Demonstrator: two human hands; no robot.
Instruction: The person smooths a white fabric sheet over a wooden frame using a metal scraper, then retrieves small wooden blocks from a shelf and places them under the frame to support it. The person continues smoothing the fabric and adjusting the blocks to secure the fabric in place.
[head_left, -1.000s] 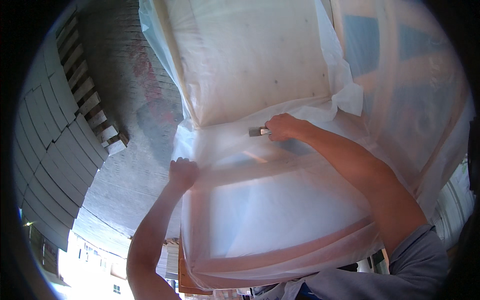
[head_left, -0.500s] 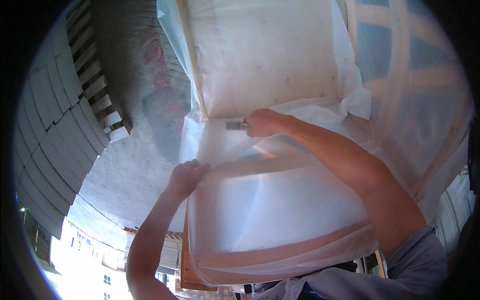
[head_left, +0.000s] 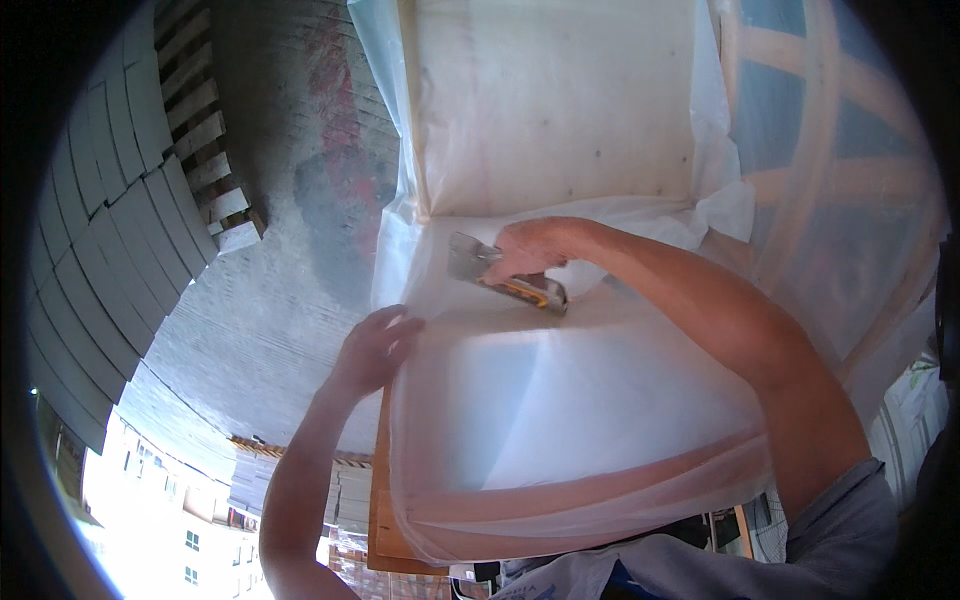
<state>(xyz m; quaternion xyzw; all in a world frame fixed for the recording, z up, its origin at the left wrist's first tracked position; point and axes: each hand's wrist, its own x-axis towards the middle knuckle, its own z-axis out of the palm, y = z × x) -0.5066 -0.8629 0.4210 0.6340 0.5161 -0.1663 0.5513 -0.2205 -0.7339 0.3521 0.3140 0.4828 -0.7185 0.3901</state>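
Observation:
A sheet of translucent plastic (head_left: 600,400) drapes over a wooden frame and a pale board (head_left: 560,110). In my right hand (head_left: 535,248) is a silver staple gun with yellow parts (head_left: 540,292), held low over the sheet near the inner corner where the board rises. My fingers wrap its handle. My left hand (head_left: 380,345) is at the left edge of the sheet, its fingers curled round that edge. Part of the grip is hidden there.
A wooden edge (head_left: 385,520) shows under the sheet at the lower left. Grey concrete floor (head_left: 300,260) lies to the left, with stacked grey slabs (head_left: 110,240) and a wooden pallet (head_left: 200,130) beyond. More plastic-covered timber (head_left: 830,180) stands at the right.
My right hand has turned the staple gun, so its body now shows below the hand, slanting down to the right. My left hand stays at the edge, with its fingers slightly shifted. The view has moved a little.

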